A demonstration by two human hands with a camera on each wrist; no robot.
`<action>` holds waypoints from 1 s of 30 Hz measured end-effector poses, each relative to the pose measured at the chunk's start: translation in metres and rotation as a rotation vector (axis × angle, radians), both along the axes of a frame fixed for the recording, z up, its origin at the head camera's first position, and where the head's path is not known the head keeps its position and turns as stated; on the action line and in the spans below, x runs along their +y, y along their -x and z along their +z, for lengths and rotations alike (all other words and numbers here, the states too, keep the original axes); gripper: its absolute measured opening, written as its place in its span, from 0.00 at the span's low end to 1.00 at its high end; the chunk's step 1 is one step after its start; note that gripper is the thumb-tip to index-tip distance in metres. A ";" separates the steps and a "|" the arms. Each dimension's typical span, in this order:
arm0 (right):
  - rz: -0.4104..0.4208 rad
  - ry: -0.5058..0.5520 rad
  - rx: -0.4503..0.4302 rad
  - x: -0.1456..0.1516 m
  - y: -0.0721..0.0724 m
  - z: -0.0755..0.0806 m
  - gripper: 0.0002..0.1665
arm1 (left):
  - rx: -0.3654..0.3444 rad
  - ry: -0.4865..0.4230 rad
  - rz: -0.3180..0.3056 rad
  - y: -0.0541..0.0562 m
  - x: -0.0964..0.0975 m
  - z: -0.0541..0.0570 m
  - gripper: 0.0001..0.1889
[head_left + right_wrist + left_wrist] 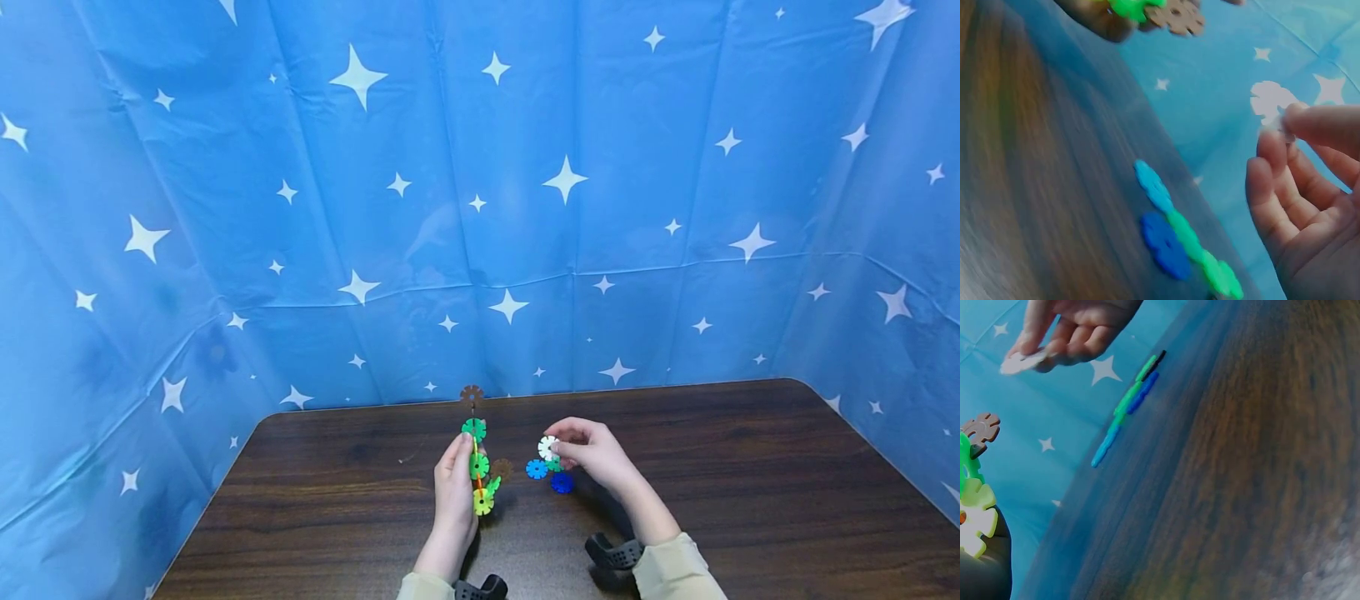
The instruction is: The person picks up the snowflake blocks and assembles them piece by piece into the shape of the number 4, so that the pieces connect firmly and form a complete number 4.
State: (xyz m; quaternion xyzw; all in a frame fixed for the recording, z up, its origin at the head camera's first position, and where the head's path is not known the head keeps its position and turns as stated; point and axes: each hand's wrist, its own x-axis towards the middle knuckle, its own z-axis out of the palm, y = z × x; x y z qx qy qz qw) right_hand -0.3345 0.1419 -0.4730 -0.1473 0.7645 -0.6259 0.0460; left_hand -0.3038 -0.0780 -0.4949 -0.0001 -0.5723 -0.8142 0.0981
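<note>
My left hand (453,490) grips an upright chain of interlocking notched plastic discs. It runs from a brown disc (472,394) on top through green discs (479,466) to a yellow disc (483,502) at the bottom. Another brown disc (502,471) and a light green disc (492,487) branch off its right side. Between thumb and fingers, my right hand (596,456) pinches a white notched disc (547,447), apart from the chain. Below it on the table lie a light blue disc (536,469), a dark blue disc (562,483) and green discs (1184,235).
The dark wood table (322,508) has a rounded back edge. A blue curtain (480,233) with white stars hangs behind it and along both sides. Black wrist straps (613,553) sit at the cuffs of the pale sleeves (675,571). In the left wrist view, a black piece (1155,364) lies by the loose discs.
</note>
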 end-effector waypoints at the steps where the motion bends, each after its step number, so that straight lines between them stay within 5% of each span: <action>1: -0.009 0.034 -0.018 -0.003 0.000 0.000 0.13 | 0.003 -0.001 0.003 0.000 0.000 0.000 0.16; 12: 0.018 0.284 -0.127 -0.027 -0.003 -0.006 0.13 | -0.003 -0.032 0.016 0.003 0.003 -0.002 0.14; 30: 0.061 0.298 -0.137 -0.042 -0.009 -0.009 0.13 | 0.004 -0.056 0.012 0.001 0.004 -0.001 0.16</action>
